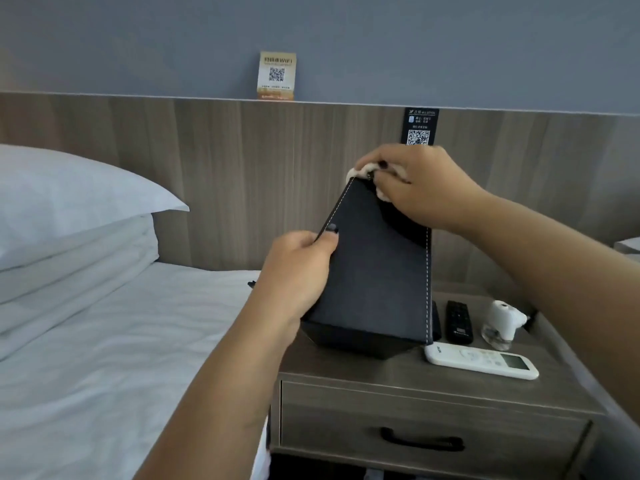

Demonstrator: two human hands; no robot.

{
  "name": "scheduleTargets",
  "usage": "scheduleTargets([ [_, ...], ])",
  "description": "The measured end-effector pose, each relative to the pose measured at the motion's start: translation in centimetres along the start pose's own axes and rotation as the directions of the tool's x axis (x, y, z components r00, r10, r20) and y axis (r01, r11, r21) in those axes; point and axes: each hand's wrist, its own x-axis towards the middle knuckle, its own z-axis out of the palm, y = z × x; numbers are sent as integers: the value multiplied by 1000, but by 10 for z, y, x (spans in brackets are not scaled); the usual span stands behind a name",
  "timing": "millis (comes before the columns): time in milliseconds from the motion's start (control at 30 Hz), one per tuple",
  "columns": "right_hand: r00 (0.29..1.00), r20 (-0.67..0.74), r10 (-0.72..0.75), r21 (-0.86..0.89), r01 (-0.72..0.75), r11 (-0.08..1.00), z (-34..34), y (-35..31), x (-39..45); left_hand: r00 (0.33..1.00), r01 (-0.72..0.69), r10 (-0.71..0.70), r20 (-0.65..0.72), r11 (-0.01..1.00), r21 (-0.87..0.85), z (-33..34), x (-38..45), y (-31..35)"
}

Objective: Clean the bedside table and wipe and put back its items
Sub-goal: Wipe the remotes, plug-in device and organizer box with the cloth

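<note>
The bed (104, 341) with stacked pillows (69, 216) is occupying the left of the view. Just right of it, the left hand (298, 271) is gripping the left edge of a dark stitched box (377, 271), fingers curled round the edge, and is holding it tilted on one corner on the bedside surface (398, 372). The right hand (422, 185) is pinching a small white cloth (360, 171) and pressing it against the top corner of the box. Further right, a black remote (459, 322), a white remote (481, 360) and a small white plug-in device (502, 320) are lying on the surface, near one another and just beside the box.

Progress, as a judgement: the box is being wiped now. The other three items are resting in place, and whether they or the surface have been wiped cannot be determined. The box has not yet been set back flat. The task appears to be partly complete at most.
</note>
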Motion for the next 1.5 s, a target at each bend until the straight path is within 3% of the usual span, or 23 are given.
scheduleTargets([
  [167,995,13,97,0,-97,995,11,16,25,989,29,-12,149,993,-115,1,15,8],
  [300,985,38,171,-105,-166,981,20,24,40,989,45,-29,147,994,-104,1,34,10],
  [500,997,-33,63,-207,-68,976,31,30,32,994,53,-50,98,998,-27,7,49,15],
  [600,1000,18,25,-184,-21,983,30,24,22,993,117,-116,18,993,-20,9,52,13],
  [667,997,65,-35,-188,47,981,30,16,14,985,169,-170,1,980,-108,10,54,11],
  [867,982,118,-144,-51,151,987,35,-15,-11,958,266,-183,221,855,-446,9,54,12],
  [1067,974,137,-180,14,180,984,41,-42,-34,976,211,-213,55,844,-492,11,58,16],
  [1133,975,123,-188,-12,191,982,43,-49,-40,971,227,-232,57,822,-522,13,60,18],
  [1233,975,87,-206,-71,212,975,41,-53,-47,968,249,-233,92,846,-472,14,62,19],
  [1333,981,95,-170,-235,188,953,33,-39,-55,974,225,-216,63,933,-281,16,67,19],
  [1433,988,-4,-153,-381,140,914,22,-13,-63,982,189,-190,8,970,-154,19,65,23],
  [1500,995,37,-98,-352,105,930,17,-5,-62,988,151,-152,4,983,-101,20,64,24],
])
